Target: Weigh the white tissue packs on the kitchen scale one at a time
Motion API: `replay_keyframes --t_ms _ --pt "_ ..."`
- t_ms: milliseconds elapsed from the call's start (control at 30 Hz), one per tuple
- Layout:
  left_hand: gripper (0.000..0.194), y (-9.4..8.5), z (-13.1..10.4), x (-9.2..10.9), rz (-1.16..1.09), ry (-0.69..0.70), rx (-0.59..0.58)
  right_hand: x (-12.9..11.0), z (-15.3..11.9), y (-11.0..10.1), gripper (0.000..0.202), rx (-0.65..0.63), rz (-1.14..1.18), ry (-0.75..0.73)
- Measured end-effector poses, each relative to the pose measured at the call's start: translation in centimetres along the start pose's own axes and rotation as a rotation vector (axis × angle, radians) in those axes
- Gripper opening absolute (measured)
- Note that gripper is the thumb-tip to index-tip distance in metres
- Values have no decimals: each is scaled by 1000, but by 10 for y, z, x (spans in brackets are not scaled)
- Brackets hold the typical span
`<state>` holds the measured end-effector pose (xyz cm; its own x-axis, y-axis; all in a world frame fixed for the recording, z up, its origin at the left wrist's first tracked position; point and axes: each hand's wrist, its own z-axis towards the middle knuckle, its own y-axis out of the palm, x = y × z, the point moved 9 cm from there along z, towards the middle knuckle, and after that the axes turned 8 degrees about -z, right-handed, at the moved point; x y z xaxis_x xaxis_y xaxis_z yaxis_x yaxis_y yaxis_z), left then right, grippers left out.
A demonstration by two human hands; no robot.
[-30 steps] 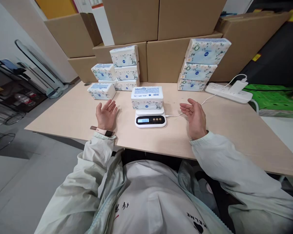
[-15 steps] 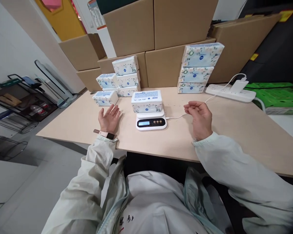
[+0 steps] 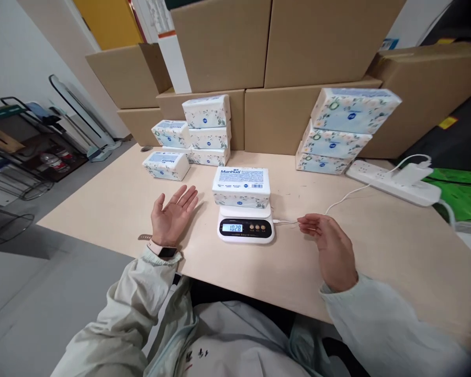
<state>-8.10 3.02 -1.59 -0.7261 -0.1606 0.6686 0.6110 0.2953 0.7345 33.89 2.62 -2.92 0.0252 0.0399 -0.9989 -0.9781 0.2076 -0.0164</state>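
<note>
A tissue pack (image 3: 241, 187) labelled Manhua lies on a white digital scale (image 3: 246, 231), whose lit display seems to read 1028. To the left of the scale, my left hand (image 3: 172, 215) is palm up with fingers apart, holding nothing. On the scale's right, my right hand (image 3: 329, 246) hovers by the white cable with its fingers spread a little and nothing in them. Behind my left hand is a single pack (image 3: 166, 166), with a stack of packs (image 3: 209, 137) beside it. Another stack of three packs (image 3: 337, 141) stands at the back right.
Cardboard boxes (image 3: 278, 120) line the back of the wooden table (image 3: 282, 283). A white power strip (image 3: 392, 182) with a plug in it lies at the right, beside a green item (image 3: 459, 193). A dark cart (image 3: 19, 141) stands on the floor at the left.
The view has shifted closer and lower over the table. The scale display now seems to read 1028 instead of about 1000. My right hand's fingers have opened somewhat.
</note>
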Motion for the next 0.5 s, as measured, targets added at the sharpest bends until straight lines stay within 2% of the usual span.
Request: replay_keyframes --t_ms 100,267,400,500 --pt "56 2 -1 -6 41 -42 -12 -4 -1 0 33 21 27 29" --pt "56 1 -2 -19 78 -162 10 -16 -1 -1 32 97 -12 -7" --pt "56 0 -3 -20 83 -178 12 -22 -2 -1 31 130 -68 -60" --pt "58 5 -8 -18 94 -173 -32 -23 -2 -2 33 138 -134 -102"
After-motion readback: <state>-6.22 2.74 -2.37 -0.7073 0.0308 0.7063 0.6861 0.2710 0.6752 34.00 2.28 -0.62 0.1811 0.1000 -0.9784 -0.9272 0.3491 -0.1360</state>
